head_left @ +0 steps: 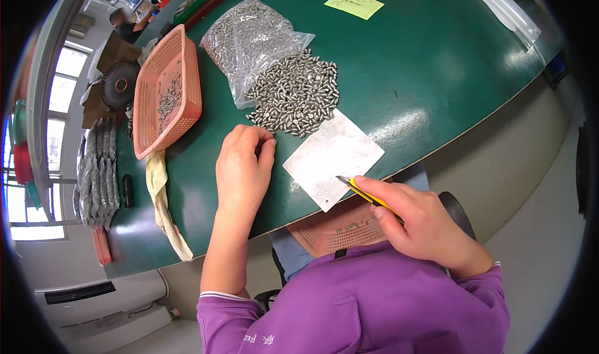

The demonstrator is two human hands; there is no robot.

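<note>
My right hand (418, 215) grips a yellow utility knife (369, 196), its blade tip over the lower right part of a white square sheet (334, 157). At the near left side of a heap of small metal screws (296, 92), my left hand (244, 160) has its fingers curled with thumb and forefinger close together. Whether a screw is between those fingertips cannot be made out. The sheet lies flat, one corner touching the heap. Behind the heap rests a clear plastic bag (243, 42) full of the same metal pieces, its mouth toward the heap.
A pink mesh basket (190, 98) with some metal pieces stands on the green table (437, 54) at left. Another pink basket (318, 232) sits on my lap. Nearby are a pale cloth (159, 192), filled bags (100, 173), a yellow slip (354, 4) and a far person (128, 26).
</note>
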